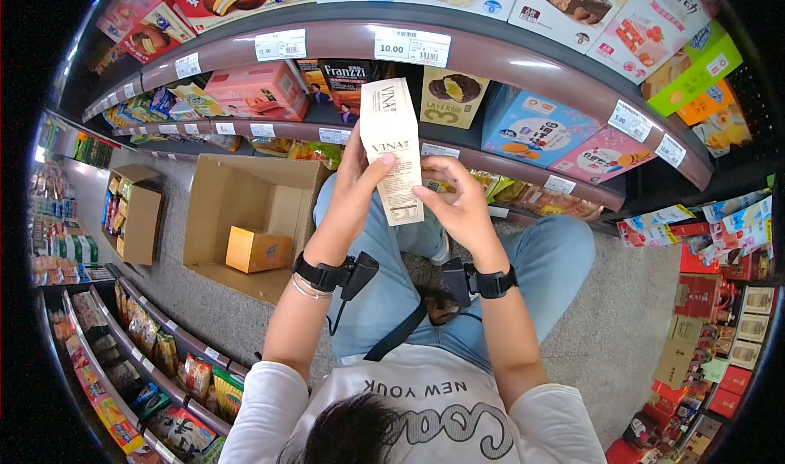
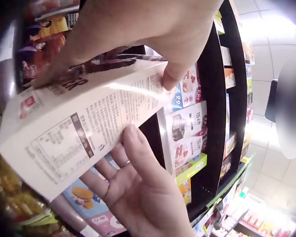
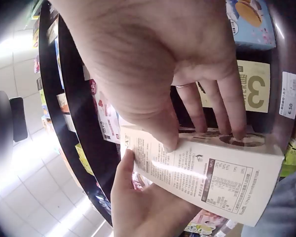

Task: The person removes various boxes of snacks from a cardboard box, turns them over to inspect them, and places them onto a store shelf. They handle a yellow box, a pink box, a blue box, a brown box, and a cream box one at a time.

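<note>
Box: a tall white VINA box [image 1: 392,149], upright in the air at chest height between us and the shelves. It touches nothing but the two hands.
Printed panel: the panel [image 2: 64,148] of fine text and a table is turned up toward the face. We judge the box is raised and angled this way so the print can be read.
Left hand: the left hand [image 1: 356,194] comes up from below. Its grip is clamped on the box, thumb across the front and fingers behind. It seems to bear the weight.
Right hand: the right hand [image 1: 462,206] holds the opposite edge lower down. Its grip is also closed on the box, thumb on the printed face and fingers over the far side, with a ring on one finger. We take it as the steadying hand that sets the tilt.
Shelves: curved shop shelves [image 1: 491,63] stand just behind the box, packed with biscuit and cake packs facing outward.
Price tags: white price tags [image 1: 411,47] are clipped along the shelf lips, below the goods.
Carton: an open cardboard carton [image 1: 237,194] stands on the floor by the left knee, within easy reach.
Orange pack: one orange pack [image 1: 257,249] lies inside the carton.
Floor: grey speckled floor [image 1: 621,317] is underfoot; we are crouched low on it.
</note>
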Demonstrator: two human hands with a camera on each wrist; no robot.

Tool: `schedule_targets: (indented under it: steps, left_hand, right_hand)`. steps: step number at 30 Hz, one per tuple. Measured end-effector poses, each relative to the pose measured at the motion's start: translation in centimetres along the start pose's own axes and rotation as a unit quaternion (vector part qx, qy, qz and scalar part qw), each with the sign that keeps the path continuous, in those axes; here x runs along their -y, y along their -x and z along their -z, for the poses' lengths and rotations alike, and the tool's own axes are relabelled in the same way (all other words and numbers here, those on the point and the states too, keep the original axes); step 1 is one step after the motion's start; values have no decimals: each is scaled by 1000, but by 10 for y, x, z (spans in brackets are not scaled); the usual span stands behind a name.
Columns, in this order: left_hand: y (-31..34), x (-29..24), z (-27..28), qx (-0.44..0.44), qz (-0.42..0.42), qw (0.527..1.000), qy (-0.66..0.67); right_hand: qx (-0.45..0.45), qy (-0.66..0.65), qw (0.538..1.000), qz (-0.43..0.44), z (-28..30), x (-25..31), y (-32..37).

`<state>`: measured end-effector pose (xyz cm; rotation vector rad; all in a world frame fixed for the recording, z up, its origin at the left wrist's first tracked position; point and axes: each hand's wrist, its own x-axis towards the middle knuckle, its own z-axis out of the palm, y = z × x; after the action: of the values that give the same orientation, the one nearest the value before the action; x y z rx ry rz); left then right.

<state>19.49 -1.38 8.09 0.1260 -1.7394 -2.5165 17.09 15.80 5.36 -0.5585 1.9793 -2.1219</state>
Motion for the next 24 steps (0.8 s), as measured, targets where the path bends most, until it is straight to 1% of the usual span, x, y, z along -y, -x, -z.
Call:
schedule_targets:
  steps: [4, 8, 10, 13, 14, 15, 17, 18, 20, 21, 23, 24]
  left_hand:
    - [-2, 2, 6, 7, -4, 1000, -7]
    - [-5, 5, 18, 19, -34, 998, -41]
    - [-9, 8, 21, 13, -40, 992, -116]
    - [-16, 20, 16, -19, -54, 980, -191]
    - [-18, 25, 11, -34, -59, 975, -209]
    - [-22, 27, 5, -30, -81, 975, -206]
    - [-25, 24, -8, -31, -75, 979, -185]
    - [-26, 23, -15, -32, -71, 982, -174]
    - [-37, 32, -19, -37, -99, 980, -169]
    - [-43, 35, -21, -39, -114, 977, -176]
    - [-47, 33, -29, -41, -144, 972, -180]
    - [-53, 37, -27, -40, -146, 975, -161]
  right_hand:
    - [15, -2, 1000, -8, 4, -3, 0]
    - [21, -61, 998, -20, 15, 0, -1]
    - [24, -77, 997, -10, 19, -2, -2]
    - [29, -23, 999, 3, 22, -22, -11]
    - [35, -4, 999, 2, 21, -18, -13]
    - [24, 28, 999, 26, 21, -13, -15]
    - [6, 92, 993, 71, 20, -2, -15]
    - [2, 110, 992, 63, 23, -5, -19]
    - [-7, 145, 988, 49, 33, -11, -35]
    - [-26, 172, 982, 75, 36, -12, -40]
    - [-24, 164, 984, 59, 45, -12, -50]
    - [-23, 160, 986, 51, 49, -12, -54]
